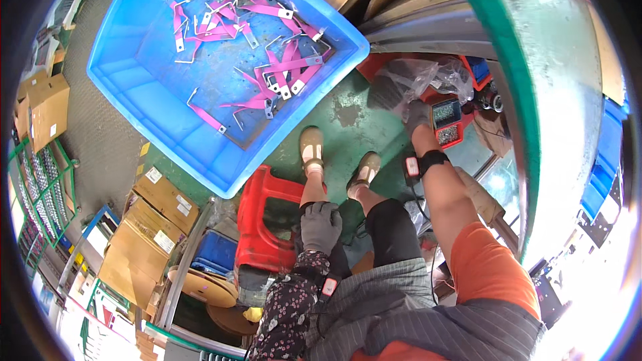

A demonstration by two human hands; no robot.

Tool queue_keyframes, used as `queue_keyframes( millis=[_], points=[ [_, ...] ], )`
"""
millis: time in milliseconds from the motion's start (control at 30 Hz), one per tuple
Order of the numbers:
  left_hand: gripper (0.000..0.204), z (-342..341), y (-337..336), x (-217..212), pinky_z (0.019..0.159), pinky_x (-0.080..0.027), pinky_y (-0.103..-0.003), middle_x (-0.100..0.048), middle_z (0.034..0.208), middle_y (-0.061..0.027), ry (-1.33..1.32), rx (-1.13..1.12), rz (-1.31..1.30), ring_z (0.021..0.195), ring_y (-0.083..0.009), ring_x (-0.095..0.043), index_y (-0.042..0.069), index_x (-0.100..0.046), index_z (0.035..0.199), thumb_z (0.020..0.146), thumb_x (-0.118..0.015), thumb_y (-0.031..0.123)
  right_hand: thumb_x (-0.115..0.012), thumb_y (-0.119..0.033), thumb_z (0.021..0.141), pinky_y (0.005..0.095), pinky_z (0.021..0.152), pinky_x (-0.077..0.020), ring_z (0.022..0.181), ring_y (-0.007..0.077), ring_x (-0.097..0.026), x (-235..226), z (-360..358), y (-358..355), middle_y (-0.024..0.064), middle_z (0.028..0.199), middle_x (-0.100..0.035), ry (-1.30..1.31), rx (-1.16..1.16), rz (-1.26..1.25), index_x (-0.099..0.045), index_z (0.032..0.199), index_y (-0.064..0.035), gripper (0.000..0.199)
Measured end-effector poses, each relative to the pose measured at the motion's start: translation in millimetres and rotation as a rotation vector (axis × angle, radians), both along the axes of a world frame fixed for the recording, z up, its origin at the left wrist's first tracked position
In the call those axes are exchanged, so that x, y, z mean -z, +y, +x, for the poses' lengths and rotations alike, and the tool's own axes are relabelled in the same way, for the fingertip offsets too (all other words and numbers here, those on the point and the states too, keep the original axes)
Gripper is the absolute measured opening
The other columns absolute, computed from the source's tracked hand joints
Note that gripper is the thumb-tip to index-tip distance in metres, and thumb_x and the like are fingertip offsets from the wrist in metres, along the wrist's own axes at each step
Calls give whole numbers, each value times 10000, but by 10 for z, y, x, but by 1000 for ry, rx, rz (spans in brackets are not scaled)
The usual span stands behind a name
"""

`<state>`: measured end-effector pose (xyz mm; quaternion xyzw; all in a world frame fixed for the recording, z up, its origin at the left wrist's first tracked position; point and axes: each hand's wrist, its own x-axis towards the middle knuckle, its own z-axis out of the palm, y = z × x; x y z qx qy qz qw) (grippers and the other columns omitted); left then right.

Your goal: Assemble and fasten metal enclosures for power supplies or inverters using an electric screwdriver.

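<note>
My left hand (320,227), in a grey glove, lies over my left knee with its fingers laid across it and nothing visible in it. My right arm stretches forward and down to the right. The gloved right hand (418,115) is at the edge of a red parts bin (453,135), beside a clear plastic bag (438,77). Its fingers point away and blend into the dark surroundings, so their grip is hard to make out. Small metal parts (447,113) fill the bin's compartments next to that hand.
Ahead on the left is a large blue tub (231,184) with several pink-sleeved metal strips (207,119) inside. A red plastic stool (251,217) stands by my left leg. Cardboard boxes (144,244) are stacked at left. A green-edged table (528,93) curves along the right.
</note>
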<state>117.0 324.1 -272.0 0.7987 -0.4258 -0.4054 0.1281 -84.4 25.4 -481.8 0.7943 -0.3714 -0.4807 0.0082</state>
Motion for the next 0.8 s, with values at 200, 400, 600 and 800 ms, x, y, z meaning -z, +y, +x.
queue_keyframes(
  millis=[200,400,600,800],
  points=[
    [216,107,164,-54,756,-455,-422,-604,930,-85,-53,-35,53,904,-291,-563,123,-605,955,755,-578,199,-590,-267,771,393,757,-497,878,284,-648,-1648,404,849,144,908,-668,-371,309,116,-686,890,-88,236],
    [275,59,349,-633,900,-420,-437,-597,1065,-189,309,-503,60,1043,-378,-536,61,-594,1076,850,-541,208,-710,-205,555,403,714,-487,779,368,-604,-3504,303,1434,175,756,-621,-561,328,537,-627,699,-63,219],
    [675,69,-334,-1668,1030,-361,-389,-427,1361,-138,1805,-982,432,1223,-295,-447,74,-325,1377,906,-309,557,-556,-18,743,322,649,-476,710,194,-588,-5495,664,1371,74,764,-626,-958,1380,680,-634,875,-15,154],
    [633,220,-1523,-2664,1035,-362,-377,-426,1346,-96,1882,-563,165,1225,-236,-439,99,-339,1373,955,-184,547,-600,-93,862,196,488,-355,582,42,-478,-6687,445,1223,-25,725,-576,-1384,1538,385,-631,953,-33,113]
  ],
)
